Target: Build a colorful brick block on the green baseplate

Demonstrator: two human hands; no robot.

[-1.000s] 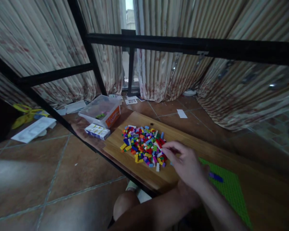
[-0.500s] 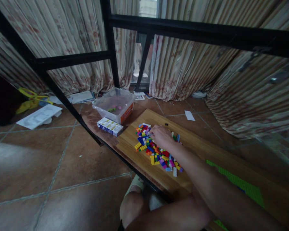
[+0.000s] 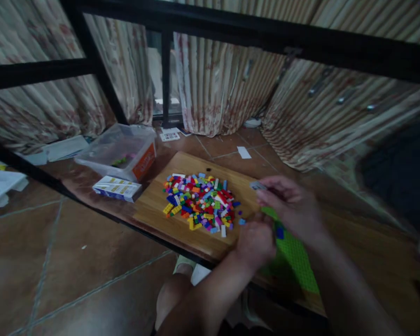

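My right hand (image 3: 287,200) pinches a small grey toy brick (image 3: 257,185) between thumb and fingertips, held above the far end of the green baseplate (image 3: 299,266). Just below it, my left hand (image 3: 257,240) is curled at the baseplate's left edge; its fingertips are hidden, so what it holds, if anything, does not show. A dark blue brick (image 3: 279,231) sits on the baseplate between the two hands. Left of my hands spreads a pile of mixed coloured toy bricks (image 3: 199,200), with a few loose ones at its right side.
The wooden board (image 3: 154,212) lies on a dark-edged table. On its left stand a clear plastic bin (image 3: 108,144) with a few pieces inside and a white-and-blue box (image 3: 117,188). A black metal frame (image 3: 210,25) crosses in front of the curtains (image 3: 210,88).
My right hand has left the brick pile and moved right, now carrying a grey brick. My left hand has come into view by the baseplate. The view has swung to the right.
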